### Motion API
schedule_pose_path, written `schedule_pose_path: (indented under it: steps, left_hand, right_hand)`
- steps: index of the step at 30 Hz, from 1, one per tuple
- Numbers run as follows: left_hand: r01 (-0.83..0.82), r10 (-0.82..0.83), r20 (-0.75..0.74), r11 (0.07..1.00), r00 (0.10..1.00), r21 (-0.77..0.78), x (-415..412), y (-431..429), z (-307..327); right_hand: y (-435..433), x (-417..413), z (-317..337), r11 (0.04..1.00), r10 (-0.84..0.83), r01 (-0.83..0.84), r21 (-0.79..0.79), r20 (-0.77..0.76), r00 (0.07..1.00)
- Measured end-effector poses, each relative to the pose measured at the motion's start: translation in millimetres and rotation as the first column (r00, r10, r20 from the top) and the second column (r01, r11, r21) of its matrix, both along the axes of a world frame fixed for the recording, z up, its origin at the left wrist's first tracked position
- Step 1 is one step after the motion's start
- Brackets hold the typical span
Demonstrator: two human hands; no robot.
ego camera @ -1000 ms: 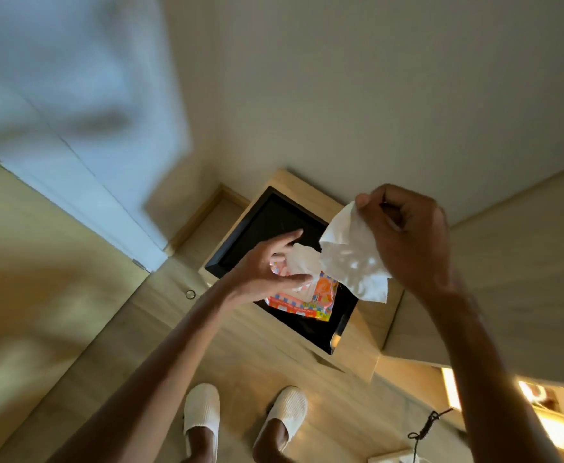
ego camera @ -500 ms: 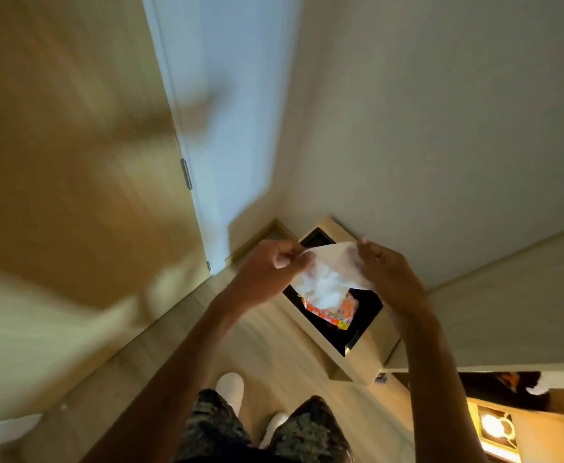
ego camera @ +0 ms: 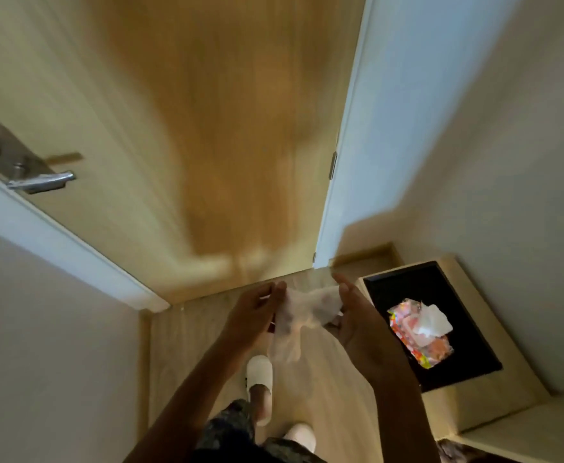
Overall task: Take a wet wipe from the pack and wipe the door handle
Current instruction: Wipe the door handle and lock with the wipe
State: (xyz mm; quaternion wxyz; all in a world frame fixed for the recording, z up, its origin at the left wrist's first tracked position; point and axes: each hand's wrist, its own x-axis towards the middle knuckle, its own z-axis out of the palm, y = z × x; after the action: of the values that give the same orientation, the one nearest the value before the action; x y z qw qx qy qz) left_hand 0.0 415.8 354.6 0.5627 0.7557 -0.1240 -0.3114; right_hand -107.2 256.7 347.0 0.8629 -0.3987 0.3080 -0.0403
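A white wet wipe [ego camera: 299, 317] hangs blurred between my two hands at the lower middle of the view. My left hand [ego camera: 254, 317] pinches its left edge and my right hand [ego camera: 357, 315] holds its right edge. The colourful wipe pack [ego camera: 419, 332] lies to the right on a black tray, with another white wipe sticking out of its top. A silver lever door handle [ego camera: 41, 182] on a metal plate sits at the far left on the wooden door [ego camera: 190, 128], well away from both hands.
The black tray [ego camera: 441, 285] rests on a low wooden stand by the right wall. A white door frame [ego camera: 344, 135] with a hinge runs beside the door. My slippered feet [ego camera: 260, 375] stand on the wooden floor below.
The view has swung left, bringing the door and its handle into sight. Both hands with the wipe have moved left, away from the pack and tray.
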Motion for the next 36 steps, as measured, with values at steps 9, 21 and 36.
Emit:
schedule_pose_path:
  steps: [9,21,36]
  left_hand:
    - [-0.249,0.249,-0.001,0.968,0.968,-0.022,-5.5,86.7,43.0]
    - [-0.106,0.109,0.127,0.994,0.986,-0.028,55.4,196.2,46.6]
    - [-0.162,0.104,0.369,0.978,0.923,0.128,224.2,319.3,49.2]
  right_hand:
    - [72.6,9.3,28.3,0.941,0.281,-0.271,-0.204,0.019,0.96]
    - [139.4,105.8,55.5,0.667,0.53,-0.471,-0.578,-0.076,0.844]
    - [238.9,275.0,50.4,0.023,0.559,-0.36,-0.933,-0.286,0.778]
